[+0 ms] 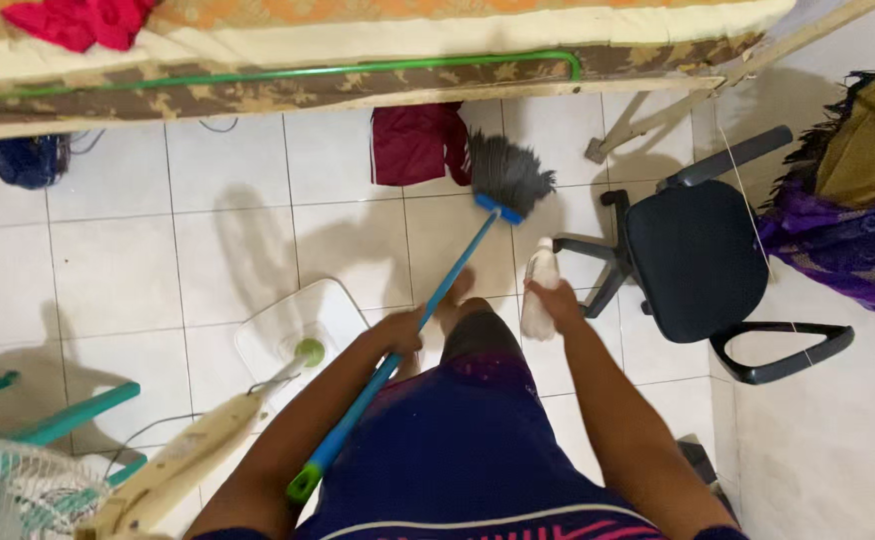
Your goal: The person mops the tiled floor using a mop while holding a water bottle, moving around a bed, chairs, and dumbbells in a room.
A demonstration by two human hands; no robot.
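My left hand [400,330] grips the blue handle of a mop [450,272] near its middle. The handle ends in a green cap by my elbow, and its grey stringy head [509,171] rests on the white tiled floor [118,270] close to the bed. My right hand [556,300] holds a white bottle [539,290] upright by its body, just right of the handle and above the floor. My bare foot shows under the handle.
A bed [358,60] with a patterned mattress spans the top, a maroon cloth [416,143] on the floor beneath it. A black office chair [703,260] stands right. A white stand fan base [288,335] and green-framed furniture [68,420] sit lower left.
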